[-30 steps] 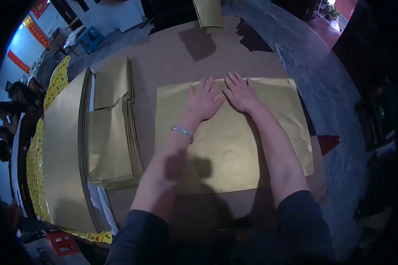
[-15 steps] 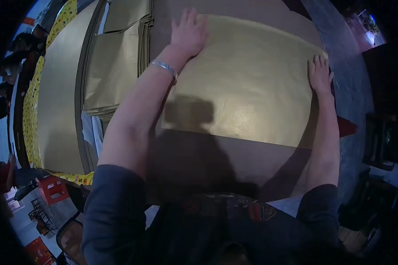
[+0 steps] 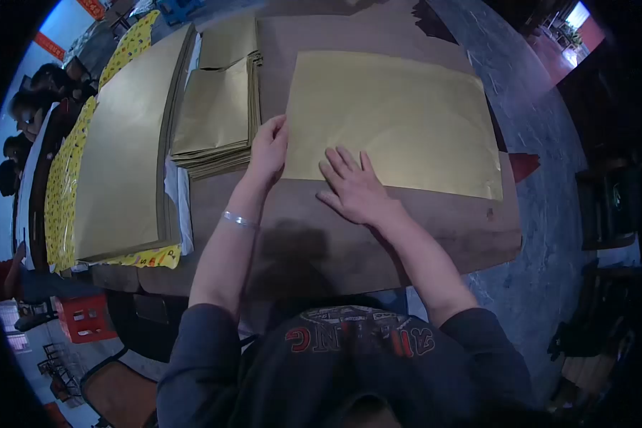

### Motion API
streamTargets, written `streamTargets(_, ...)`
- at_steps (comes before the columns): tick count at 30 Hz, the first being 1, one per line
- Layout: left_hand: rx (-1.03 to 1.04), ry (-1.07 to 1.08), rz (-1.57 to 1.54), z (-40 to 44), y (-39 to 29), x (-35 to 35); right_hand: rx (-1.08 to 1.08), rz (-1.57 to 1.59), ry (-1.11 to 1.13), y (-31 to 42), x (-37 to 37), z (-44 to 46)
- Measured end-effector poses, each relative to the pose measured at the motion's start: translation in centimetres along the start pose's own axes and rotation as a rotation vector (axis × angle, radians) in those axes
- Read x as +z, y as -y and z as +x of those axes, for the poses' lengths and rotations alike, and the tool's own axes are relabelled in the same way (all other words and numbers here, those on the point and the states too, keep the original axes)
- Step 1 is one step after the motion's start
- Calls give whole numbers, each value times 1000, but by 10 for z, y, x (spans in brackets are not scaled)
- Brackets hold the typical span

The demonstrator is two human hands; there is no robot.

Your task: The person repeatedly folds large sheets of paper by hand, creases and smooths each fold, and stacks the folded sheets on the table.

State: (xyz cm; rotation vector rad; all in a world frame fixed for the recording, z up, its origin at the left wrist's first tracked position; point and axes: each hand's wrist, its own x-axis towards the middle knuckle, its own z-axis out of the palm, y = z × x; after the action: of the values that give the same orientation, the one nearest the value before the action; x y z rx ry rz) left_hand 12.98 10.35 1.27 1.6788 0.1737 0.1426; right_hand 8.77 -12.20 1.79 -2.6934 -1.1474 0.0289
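Observation:
A gold sheet [image 3: 406, 121] lies flat on the brown-covered table [image 3: 364, 246]. At the sheet's left edge is my left hand [image 3: 269, 148], its fingers curled together with the thumb on top, pinching that edge. My right hand [image 3: 353, 187] rests with spread fingers on the sheet's front edge, left of its middle. Just left of my left hand sits a stack of folded gold sheets [image 3: 214, 114]. Farther left is a thick pile of large flat gold sheets [image 3: 125, 150].
Yellow patterned plastic [image 3: 64, 185] shows under the large pile. Several people are at the far left. A red stool [image 3: 85, 318] and a brown-seated chair [image 3: 121, 392] stand at the lower left. A dark red piece [image 3: 524, 166] sticks out at the table's right edge.
Both hands had been spread at the sheet's far side, then apart near its two sides. My left hand has come nearer and closed at the left edge; my right hand has moved left to the front edge.

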Motion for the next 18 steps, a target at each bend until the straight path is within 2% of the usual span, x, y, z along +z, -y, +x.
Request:
streamTargets(2, -46, -67, 3, 14, 33, -31, -71, 24, 8, 34, 7, -14)
streamTargets(3, -193, -101, -89, -1, 7, -28, -143, 53, 26, 45, 9, -20)
streamTargets(4, -181, -101, -93, -1, 3, -30, -145, 43, 19, 51, 11, -26)
streamTargets(6, -118, -46, 308, 4, -2, -31, -221, 134, 3, 60, 13, -36)
streamTargets(7, -77, -38, 298, 9, -2, -28, -205, 178, 8, 62, 11, -39)
streamTargets(9, -234, 95, 288, 4, -28, -15, -143, 267, 17, 54, -1, -48)
streamTargets(10, -197, 127, 192, 6, -23, -8, -137, 210, -93, 47, -1, -49)
streamTargets(12, 119, 15, 770, 3, -19, 1, -112, 161, -116, 16, -19, -43)
streamTargets(13, 62, 29, 845, -4, -30, 10, -139, 175, -153, 1, -34, -35)
streamTargets(16, 254, 111, 1026, -15, -21, 27, -77, -7, -190, -62, -42, 14)
streamTargets(18, 334, 176, 1109, -21, -9, 36, 67, -2, -5, -89, -59, 64)
